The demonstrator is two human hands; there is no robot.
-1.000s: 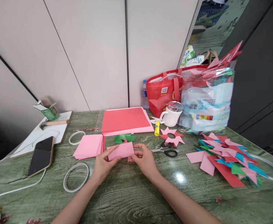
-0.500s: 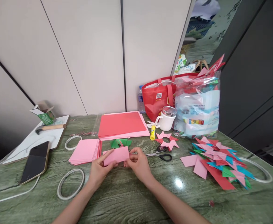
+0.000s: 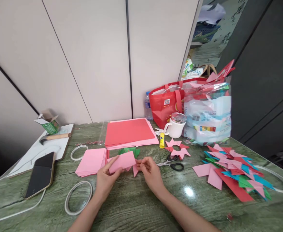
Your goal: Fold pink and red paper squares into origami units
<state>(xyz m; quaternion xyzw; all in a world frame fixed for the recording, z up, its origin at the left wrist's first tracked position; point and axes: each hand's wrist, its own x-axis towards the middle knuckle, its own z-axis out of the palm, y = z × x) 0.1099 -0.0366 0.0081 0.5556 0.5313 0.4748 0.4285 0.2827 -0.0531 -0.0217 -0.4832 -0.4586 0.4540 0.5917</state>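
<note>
My left hand (image 3: 107, 178) pinches a folded pink paper rectangle (image 3: 122, 162) between thumb and fingers, held just above the table. To its right, my right hand (image 3: 151, 174) has its thumb and fingertips closed together. Whether anything sits between those fingertips I cannot tell. Pointed pink paper (image 3: 135, 171) shows between the rectangle and my right fingertips. Behind the rectangle lies a folded green paper piece (image 3: 131, 151), partly covered. A stack of pink paper squares (image 3: 92, 161) rests by my left hand, and black-handled scissors (image 3: 175, 166) lie beyond my right hand.
Red and pink sheets (image 3: 130, 132) lie at the back. A glue stick (image 3: 162, 140), a paper star ring (image 3: 177, 152) and a white mug (image 3: 175, 129) stand or lie right of them. Folded pieces (image 3: 235, 164) heap at right. Tape rolls (image 3: 68, 206) and a phone (image 3: 40, 175) are left.
My right hand has drawn a little to the right, away from the pink rectangle. The pointed pink paper now shows more. The whole view has shifted slightly.
</note>
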